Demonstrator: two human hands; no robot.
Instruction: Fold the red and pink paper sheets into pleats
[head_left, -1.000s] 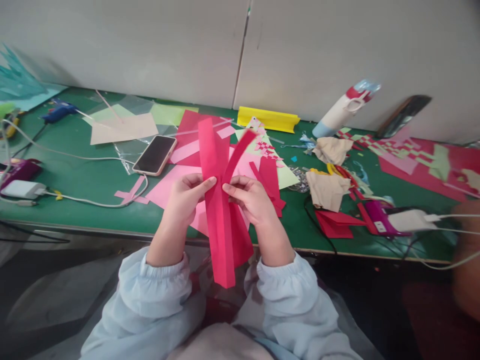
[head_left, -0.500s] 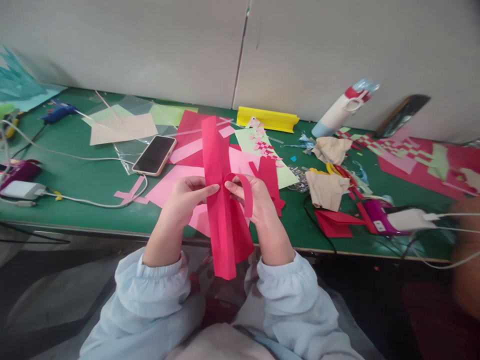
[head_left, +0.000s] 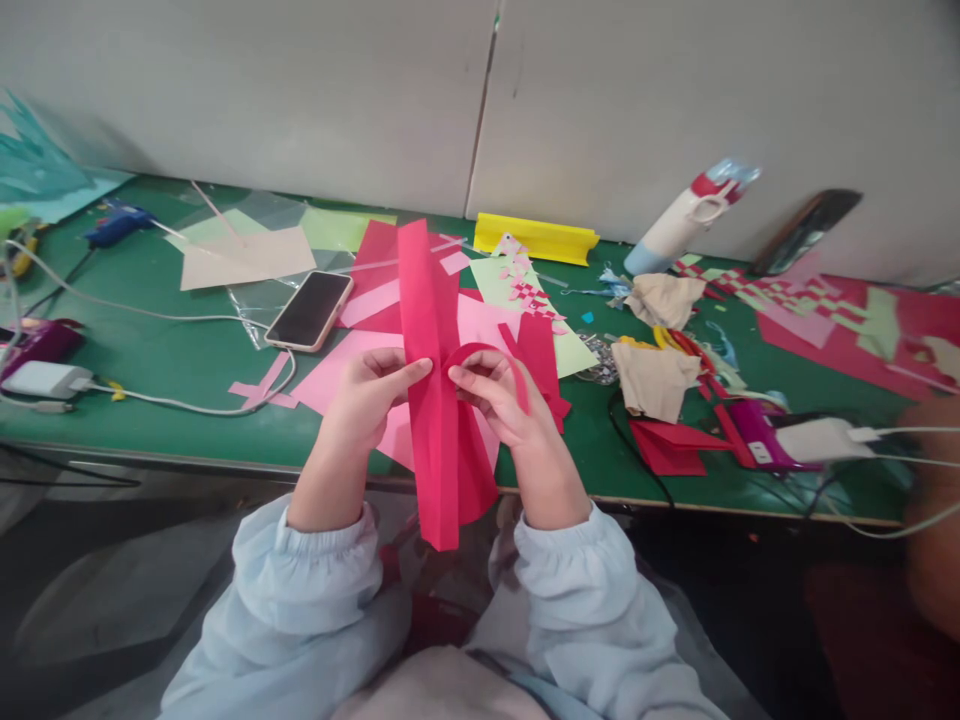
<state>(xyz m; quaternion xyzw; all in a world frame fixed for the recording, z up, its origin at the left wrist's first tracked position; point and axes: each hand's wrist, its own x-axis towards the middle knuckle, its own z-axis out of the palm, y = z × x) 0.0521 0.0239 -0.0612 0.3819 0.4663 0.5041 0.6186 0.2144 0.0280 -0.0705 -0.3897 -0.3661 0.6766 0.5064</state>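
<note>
A long piece of folded red paper (head_left: pixel 439 470) is held upright in front of me, above the table's front edge. My left hand (head_left: pixel 379 390) pinches its left side near the middle, thumb on the near face. From the right, my right hand (head_left: pixel 491 390) pinches the same spot, with its thumb close to the left thumb. A narrow red paper strip (head_left: pixel 519 382) curves from between the hands over the right fingers. Behind the hands lie pink paper sheets (head_left: pixel 337 368). The fingers behind the folded paper are partly hidden.
A phone (head_left: pixel 309 310) lies left of the paper, with white cables around it. Folded yellow paper (head_left: pixel 536 240) stands by the wall. On the right are a bottle (head_left: pixel 679 220), beige cloth (head_left: pixel 656 380) and a purple power strip (head_left: pixel 757 435). A blue glue gun (head_left: pixel 120 222) lies far left.
Both hands and the folded red paper have shifted slightly up and left. The narrow strip now arches further right over my right fingers.
</note>
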